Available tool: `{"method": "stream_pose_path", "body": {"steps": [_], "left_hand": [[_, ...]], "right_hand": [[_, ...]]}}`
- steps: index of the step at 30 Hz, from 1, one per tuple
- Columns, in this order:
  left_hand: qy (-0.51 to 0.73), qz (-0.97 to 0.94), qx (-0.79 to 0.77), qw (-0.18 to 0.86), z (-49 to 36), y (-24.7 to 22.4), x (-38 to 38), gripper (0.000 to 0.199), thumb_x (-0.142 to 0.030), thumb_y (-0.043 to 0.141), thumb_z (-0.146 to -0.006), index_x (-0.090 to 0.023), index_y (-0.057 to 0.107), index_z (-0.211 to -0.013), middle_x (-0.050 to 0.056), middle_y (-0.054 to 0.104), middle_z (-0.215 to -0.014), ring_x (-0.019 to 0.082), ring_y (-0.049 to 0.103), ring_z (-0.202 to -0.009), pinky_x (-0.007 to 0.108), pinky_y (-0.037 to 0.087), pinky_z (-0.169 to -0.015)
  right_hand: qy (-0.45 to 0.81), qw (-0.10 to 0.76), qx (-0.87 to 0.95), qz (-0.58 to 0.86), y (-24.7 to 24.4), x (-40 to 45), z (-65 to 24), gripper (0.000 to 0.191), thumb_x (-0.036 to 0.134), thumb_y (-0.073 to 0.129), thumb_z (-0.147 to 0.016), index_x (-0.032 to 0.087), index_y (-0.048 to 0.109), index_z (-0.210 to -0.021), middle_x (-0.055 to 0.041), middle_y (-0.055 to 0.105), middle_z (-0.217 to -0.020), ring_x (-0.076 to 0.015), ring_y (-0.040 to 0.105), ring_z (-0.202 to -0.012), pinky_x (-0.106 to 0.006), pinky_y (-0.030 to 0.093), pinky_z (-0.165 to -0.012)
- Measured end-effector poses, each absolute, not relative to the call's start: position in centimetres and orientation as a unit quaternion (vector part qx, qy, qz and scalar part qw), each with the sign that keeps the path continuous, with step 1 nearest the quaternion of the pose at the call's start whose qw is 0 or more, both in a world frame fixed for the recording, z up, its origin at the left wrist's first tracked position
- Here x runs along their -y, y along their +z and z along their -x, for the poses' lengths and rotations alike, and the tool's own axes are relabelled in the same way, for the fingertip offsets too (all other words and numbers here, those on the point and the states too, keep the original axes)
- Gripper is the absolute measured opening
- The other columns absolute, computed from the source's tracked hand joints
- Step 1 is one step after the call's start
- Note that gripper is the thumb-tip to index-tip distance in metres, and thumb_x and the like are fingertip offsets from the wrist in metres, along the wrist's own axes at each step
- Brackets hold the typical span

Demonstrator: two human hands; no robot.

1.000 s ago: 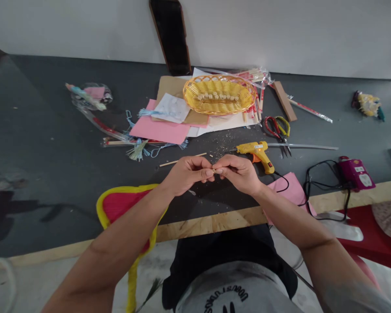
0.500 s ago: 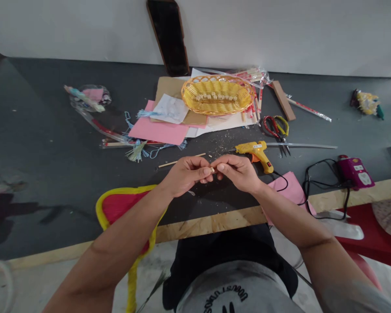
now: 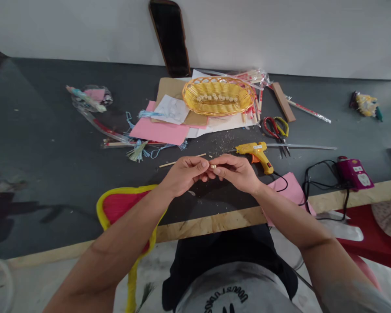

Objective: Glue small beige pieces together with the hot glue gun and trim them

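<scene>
My left hand [image 3: 190,174] and my right hand [image 3: 236,173] meet above the dark table near its front edge, fingertips touching. A small pale piece [image 3: 213,166] is pinched between my right thumb and forefinger, and my left fingertips press close beside it. Just behind my left hand lies a thin wooden stick [image 3: 167,164], with a tiny pale bit [image 3: 210,156] near its far end. Right behind my right hand rests a yellow glue gun [image 3: 256,152]. Farther back, a yellow woven basket [image 3: 218,106] holds a row of small pale pieces.
Red-and-yellow-handled scissors [image 3: 275,128] and a wooden block [image 3: 283,102] lie right of the basket. Pink paper [image 3: 159,130] and tassels are at left. A phone [image 3: 171,39] leans on the wall. A purple power box [image 3: 355,174] with black cable sits right.
The small pale piece has turned between the fingertips and now shows more at my right thumb. My left thumb has shifted slightly away from it.
</scene>
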State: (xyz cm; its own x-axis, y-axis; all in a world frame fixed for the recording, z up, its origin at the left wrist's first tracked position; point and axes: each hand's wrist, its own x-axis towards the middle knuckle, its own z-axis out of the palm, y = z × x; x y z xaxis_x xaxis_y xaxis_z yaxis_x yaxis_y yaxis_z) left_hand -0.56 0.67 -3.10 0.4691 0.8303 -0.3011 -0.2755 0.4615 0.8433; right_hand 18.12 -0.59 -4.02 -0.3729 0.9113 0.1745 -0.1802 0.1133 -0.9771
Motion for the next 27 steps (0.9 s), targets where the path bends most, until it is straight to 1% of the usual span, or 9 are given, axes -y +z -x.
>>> {"method": "stream_pose_path", "body": {"steps": [3, 6, 9, 11, 15, 18, 21, 24, 27], "left_hand": [[0.361, -0.366, -0.353, 0.782, 0.5, -3.0, -0.6, 0.037, -0.048, 0.087, -0.065, -0.012, 0.078, -0.071, 0.008, 0.073, -0.063, 0.013, 0.065, -0.059, 0.02, 0.048, -0.052], [0.36, -0.36, -0.354, 0.785, 0.5, -2.9, -0.6, 0.036, -0.046, 0.088, -0.064, -0.012, 0.078, -0.072, 0.008, 0.073, -0.064, 0.013, 0.067, -0.06, 0.02, 0.048, -0.053], [0.353, -0.365, -0.355, 0.785, 0.5, -2.9, -0.5, 0.035, -0.045, 0.089, -0.064, -0.013, 0.079, -0.073, 0.008, 0.074, -0.065, 0.013, 0.067, -0.06, 0.019, 0.048, -0.053], [0.346, -0.374, -0.353, 0.785, 0.5, -2.9, -0.5, 0.035, -0.044, 0.089, -0.063, -0.013, 0.078, -0.075, 0.007, 0.074, -0.066, 0.012, 0.066, -0.059, 0.019, 0.048, -0.053], [0.339, -0.382, -0.355, 0.783, 0.5, -2.9, -0.5, 0.036, -0.044, 0.089, -0.063, -0.012, 0.077, -0.074, 0.007, 0.074, -0.066, 0.011, 0.064, -0.057, 0.019, 0.047, -0.054], [0.334, -0.383, -0.358, 0.783, 0.6, -3.0, -0.5, 0.036, -0.044, 0.089, -0.063, -0.012, 0.076, -0.073, 0.006, 0.073, -0.065, 0.01, 0.062, -0.056, 0.019, 0.047, -0.054], [0.328, -0.383, -0.362, 0.784, 0.6, -3.1, -0.6, 0.034, -0.043, 0.089, -0.063, -0.012, 0.076, -0.07, 0.006, 0.073, -0.064, 0.009, 0.061, -0.054, 0.018, 0.046, -0.053], [0.331, -0.381, -0.37, 0.78, 0.6, -3.2, -0.6, 0.033, -0.041, 0.089, -0.064, -0.012, 0.076, -0.072, 0.006, 0.073, -0.064, 0.008, 0.061, -0.055, 0.018, 0.046, -0.054], [0.339, -0.383, -0.381, 0.77, 0.5, -3.2, -0.6, 0.032, -0.039, 0.089, -0.064, -0.012, 0.077, -0.075, 0.006, 0.073, -0.066, 0.008, 0.059, -0.055, 0.019, 0.046, -0.053]], "right_hand": [[0.639, 0.454, 0.527, 0.327, -4.2, 0.4, -18.1, 0.028, 0.039, 0.077, -0.081, 0.017, 0.075, -0.098, -0.0018, 0.072, -0.082, -0.0073, 0.06, -0.061, -0.02, 0.052, -0.054], [0.671, 0.454, 0.481, 0.336, -4.5, 0.2, -18.1, 0.031, 0.043, 0.08, -0.077, 0.017, 0.075, -0.093, 0.0004, 0.071, -0.074, -0.0055, 0.055, -0.054, -0.02, 0.049, -0.051], [0.675, 0.469, 0.463, 0.333, -4.8, 0.1, -18.2, 0.032, 0.045, 0.082, -0.075, 0.017, 0.075, -0.09, 0.0026, 0.068, -0.068, -0.0049, 0.054, -0.05, -0.018, 0.046, -0.049], [0.663, 0.476, 0.473, 0.331, -4.9, 0.1, -18.3, 0.031, 0.044, 0.082, -0.075, 0.017, 0.075, -0.089, 0.0022, 0.069, -0.069, -0.0048, 0.054, -0.05, -0.018, 0.046, -0.049], [0.592, 0.477, 0.553, 0.339, -4.5, 0.2, -18.4, 0.027, 0.044, 0.078, -0.08, 0.018, 0.076, -0.088, -0.0008, 0.072, -0.075, -0.0064, 0.056, -0.054, -0.02, 0.049, -0.052], [0.485, 0.483, 0.642, 0.345, -4.0, 0.4, -18.4, 0.023, 0.042, 0.073, -0.085, 0.019, 0.077, -0.09, -0.0034, 0.074, -0.08, -0.0109, 0.064, -0.066, -0.025, 0.055, -0.065], [0.394, 0.481, 0.708, 0.335, -3.9, 0.5, -18.6, 0.018, 0.035, 0.07, -0.09, 0.021, 0.078, -0.099, -0.0043, 0.076, -0.085, -0.0138, 0.068, -0.076, -0.028, 0.057, -0.074], [0.349, 0.469, 0.743, 0.326, -4.0, 0.5, -18.7, 0.02, 0.029, 0.066, -0.093, 0.022, 0.075, -0.109, -0.0045, 0.077, -0.089, -0.0141, 0.069, -0.079, -0.028, 0.057, -0.075], [0.322, 0.456, 0.763, 0.324, -4.1, 0.4, -18.8, 0.023, 0.027, 0.061, -0.096, 0.023, 0.073, -0.116, -0.0048, 0.077, -0.093, -0.0148, 0.069, -0.083, -0.029, 0.058, -0.077]]}}
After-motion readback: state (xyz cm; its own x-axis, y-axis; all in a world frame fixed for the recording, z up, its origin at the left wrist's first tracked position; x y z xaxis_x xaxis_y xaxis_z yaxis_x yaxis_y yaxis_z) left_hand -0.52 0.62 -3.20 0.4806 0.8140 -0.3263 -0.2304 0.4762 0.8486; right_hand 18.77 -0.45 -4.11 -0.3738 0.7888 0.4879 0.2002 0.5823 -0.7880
